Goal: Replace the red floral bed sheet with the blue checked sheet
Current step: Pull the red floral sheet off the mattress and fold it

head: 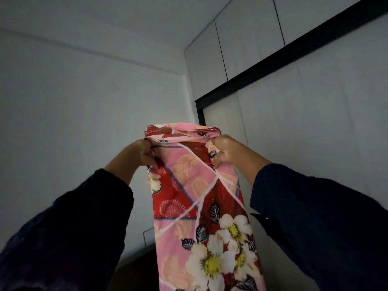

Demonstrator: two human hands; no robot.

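Observation:
The red floral bed sheet (195,198), pink and red with white flowers, hangs folded into a long narrow strip in front of me. I hold it up at head height by its top edge. My left hand (139,153) grips the top left corner and my right hand (226,152) grips the top right corner. The strip's lower end runs out of the bottom of the view. The blue checked sheet and the bed are out of view.
A white wall (84,101) stands behind the sheet on the left. White wardrobe doors (304,112) with a black frame rise on the right, with upper cabinets (241,34) above. A dark edge (136,257) shows low behind the sheet.

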